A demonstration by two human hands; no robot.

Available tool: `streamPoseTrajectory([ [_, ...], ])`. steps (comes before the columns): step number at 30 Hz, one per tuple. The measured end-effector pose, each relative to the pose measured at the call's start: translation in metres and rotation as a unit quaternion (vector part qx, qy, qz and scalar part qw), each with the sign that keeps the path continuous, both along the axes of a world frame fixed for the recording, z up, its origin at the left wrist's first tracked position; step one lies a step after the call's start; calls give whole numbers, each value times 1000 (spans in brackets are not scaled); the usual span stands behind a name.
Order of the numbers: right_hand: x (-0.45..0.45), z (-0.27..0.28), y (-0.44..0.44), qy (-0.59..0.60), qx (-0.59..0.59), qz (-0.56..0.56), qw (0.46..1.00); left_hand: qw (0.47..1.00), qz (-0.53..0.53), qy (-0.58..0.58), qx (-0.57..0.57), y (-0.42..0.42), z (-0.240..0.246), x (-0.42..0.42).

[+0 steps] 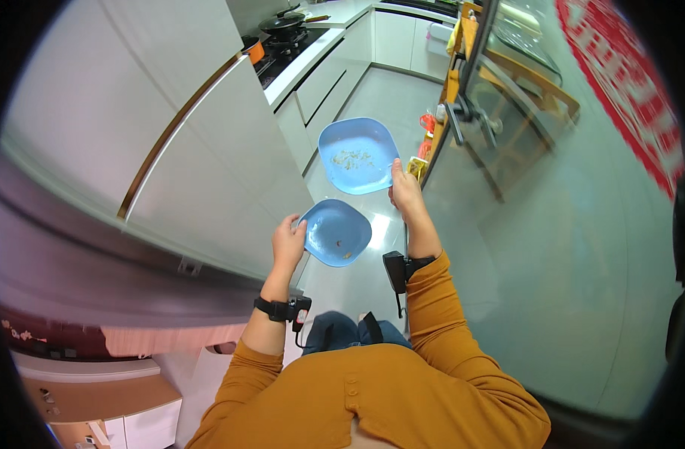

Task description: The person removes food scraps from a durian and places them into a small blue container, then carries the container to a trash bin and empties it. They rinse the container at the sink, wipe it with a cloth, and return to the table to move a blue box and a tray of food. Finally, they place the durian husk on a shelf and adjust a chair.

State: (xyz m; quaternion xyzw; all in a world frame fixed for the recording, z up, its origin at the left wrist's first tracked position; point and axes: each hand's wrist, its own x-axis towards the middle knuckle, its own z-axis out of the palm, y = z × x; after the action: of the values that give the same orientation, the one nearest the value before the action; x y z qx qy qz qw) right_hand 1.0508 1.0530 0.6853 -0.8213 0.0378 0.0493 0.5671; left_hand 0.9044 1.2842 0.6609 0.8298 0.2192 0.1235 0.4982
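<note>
My left hand [289,242] grips the left rim of a blue plate [334,233], thumb on top. A few small food scraps lie on its lower part. Farther forward, my right hand [405,188] holds a second blue plate [356,132] by its lower right corner. Light crumbs or food bits are scattered over the middle of that plate. Both plates are rounded squares held in the air above the floor, the right one beyond the left one. The fingers under each plate are mostly hidden.
A tall white cabinet or fridge front [230,163] stands close on my left. A glass door with a metal handle [471,120] is at my right. Ahead, a gas stove [289,47] carries a lidded pan [282,22] and an orange pot [254,51]. Bags and packets [425,149] sit beside the door edge.
</note>
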Motion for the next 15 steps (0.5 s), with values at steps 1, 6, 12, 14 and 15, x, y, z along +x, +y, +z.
streamPoseTrajectory([
  [1, 31, 2, 6, -13, -3, 0, 1000, 1000, 6, 12, -15, 5, 3, 31],
  [6, 177, 2, 7, 46, 106, -31, 993, 994, -2, -52, 99, 4, -6, 188],
  [12, 384, 7, 29, 72, 192, -107, 973, 989, -18, -77, 124, 21, -18, 414],
  [14, 453, 9, 34, 94, 209, -118, 966, 991, -18, -65, 114, 31, -18, 489],
  [15, 487, 8, 34, 115, 219, -127, 961, 993, -18, -45, 105, 34, -19, 524],
])
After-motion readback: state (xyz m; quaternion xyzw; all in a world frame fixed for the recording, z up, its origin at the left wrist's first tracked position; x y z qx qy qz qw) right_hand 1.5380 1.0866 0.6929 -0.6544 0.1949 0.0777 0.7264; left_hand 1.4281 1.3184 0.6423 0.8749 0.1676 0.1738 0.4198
